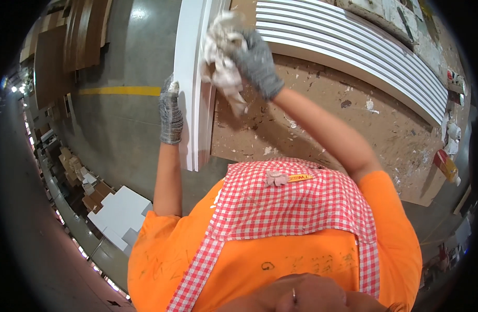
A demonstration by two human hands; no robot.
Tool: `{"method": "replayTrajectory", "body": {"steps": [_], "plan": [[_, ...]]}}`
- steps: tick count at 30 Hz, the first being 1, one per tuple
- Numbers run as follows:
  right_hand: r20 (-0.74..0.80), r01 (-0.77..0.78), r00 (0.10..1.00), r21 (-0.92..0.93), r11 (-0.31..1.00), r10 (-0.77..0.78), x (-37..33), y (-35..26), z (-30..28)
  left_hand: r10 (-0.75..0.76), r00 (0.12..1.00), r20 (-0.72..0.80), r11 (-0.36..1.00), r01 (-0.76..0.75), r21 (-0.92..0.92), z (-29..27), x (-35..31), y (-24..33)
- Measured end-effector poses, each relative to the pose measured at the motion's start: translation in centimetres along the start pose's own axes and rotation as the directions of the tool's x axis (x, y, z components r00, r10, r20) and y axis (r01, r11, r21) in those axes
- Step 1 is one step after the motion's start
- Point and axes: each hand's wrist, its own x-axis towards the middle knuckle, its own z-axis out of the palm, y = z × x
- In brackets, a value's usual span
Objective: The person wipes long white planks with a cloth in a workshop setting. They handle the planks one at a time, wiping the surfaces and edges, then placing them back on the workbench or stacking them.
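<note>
A long white moulding (186,112) runs away from me along the table's left edge. My left hand (170,113), in a grey work glove with whitish smears at the fingertips, grips its outer left side. My right hand (258,65), gloved in the same grey, is closed on a crumpled, stained white rag (223,65). That rag lies against the moulding's right side and its loose end hangs over the tabletop. Part of the rag and the right fingers is blurred, and the rag hides some of the moulding's inner edge.
Several white slats (348,49) lie side by side across the far part of the paint-spattered brown table (301,135). A red-and-yellow container (447,165) is at the right edge. Brown boards (85,36) stand at far left; white panels (119,213) are stacked lower left. A yellow line (122,91) marks the floor.
</note>
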Motion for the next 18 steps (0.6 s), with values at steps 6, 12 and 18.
{"method": "replayTrajectory", "body": {"steps": [6, 12, 18], "plan": [[0.221, 0.379, 0.903, -0.004, 0.926, -0.368, -2.8, 0.6, 2.6, 0.005, 1.000, 0.026, 0.987, -0.001, -0.159, -0.8, 0.1, -3.5], [0.876, 0.034, 0.446, -0.224, 0.974, 0.186, -15.2, 9.8, 2.9, 0.012, 0.997, 0.081, 0.996, -0.005, -0.088, -0.5, 0.5, -0.7], [0.749, 0.190, 0.663, -0.168, 0.967, 0.000, -8.2, 2.4, -1.6, 0.073, 0.993, 0.089, 0.995, -0.079, 0.068, -1.0, 0.2, -0.3]]}}
